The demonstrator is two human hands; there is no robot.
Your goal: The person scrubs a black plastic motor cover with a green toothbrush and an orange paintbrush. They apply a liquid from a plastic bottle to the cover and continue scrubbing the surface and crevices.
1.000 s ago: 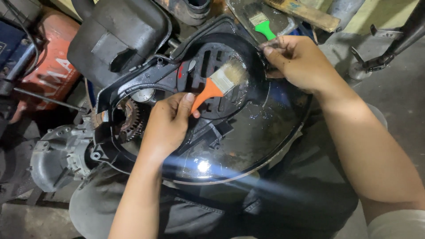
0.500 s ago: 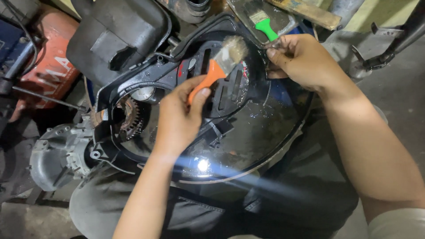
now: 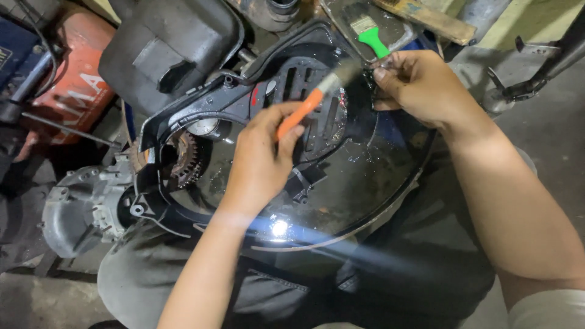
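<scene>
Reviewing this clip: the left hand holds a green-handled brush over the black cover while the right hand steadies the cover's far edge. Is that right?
Not quite. In the head view the brush in the left hand has an orange handle; the green-handled brush lies unused beyond the black cover. The right hand does steady the cover's far edge.

Left hand (image 3: 259, 167) holds orange brush (image 3: 304, 109) (bristles blurred) over black cover (image 3: 365, 176).
</scene>
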